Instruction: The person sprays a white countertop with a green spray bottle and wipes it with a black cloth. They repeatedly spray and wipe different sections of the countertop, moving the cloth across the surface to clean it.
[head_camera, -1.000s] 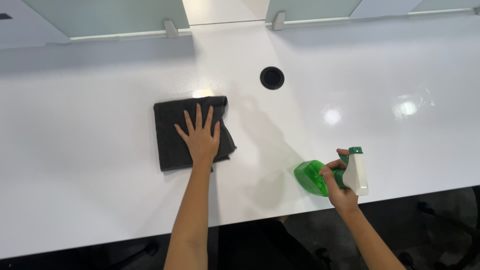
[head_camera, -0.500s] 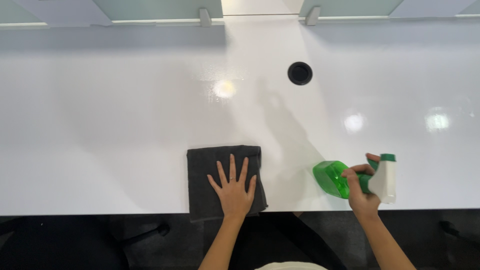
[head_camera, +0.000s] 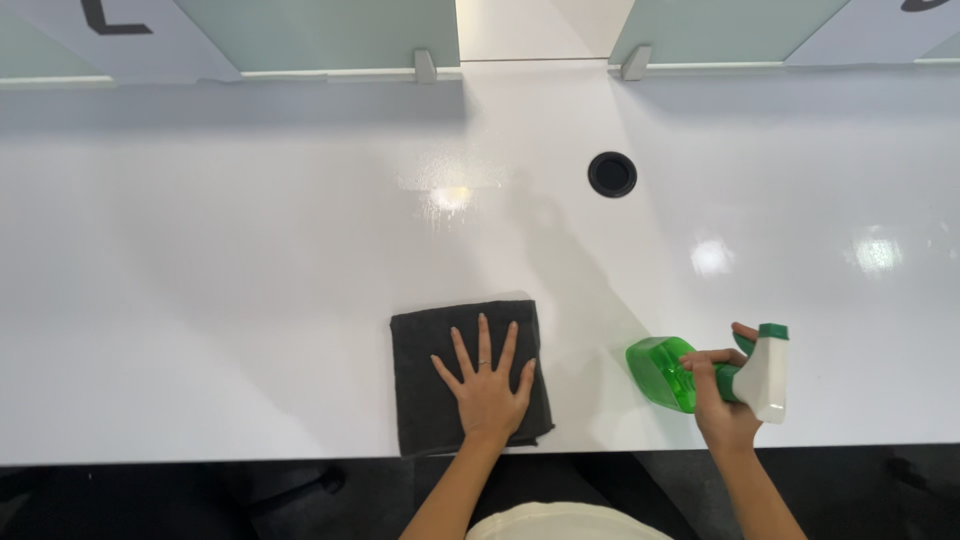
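Note:
My left hand (head_camera: 487, 387) lies flat, fingers spread, on a folded dark grey cloth (head_camera: 432, 380) near the front edge of a glossy white desk (head_camera: 220, 280). My right hand (head_camera: 722, 402) grips a green spray bottle (head_camera: 662, 371) with a white trigger head, held on its side just above the desk at the front right. A patch of fine spray droplets (head_camera: 455, 185) glistens on the desk farther back, ahead of the cloth.
A round black cable hole (head_camera: 612, 174) sits in the desk at the back, right of centre. Frosted glass partition panels (head_camera: 320, 35) on metal clips run along the far edge. Dark floor lies below the desk's front edge.
My left hand has drawn the cloth back toward the front edge of the desk. The spray bottle stays in my right hand at the front right.

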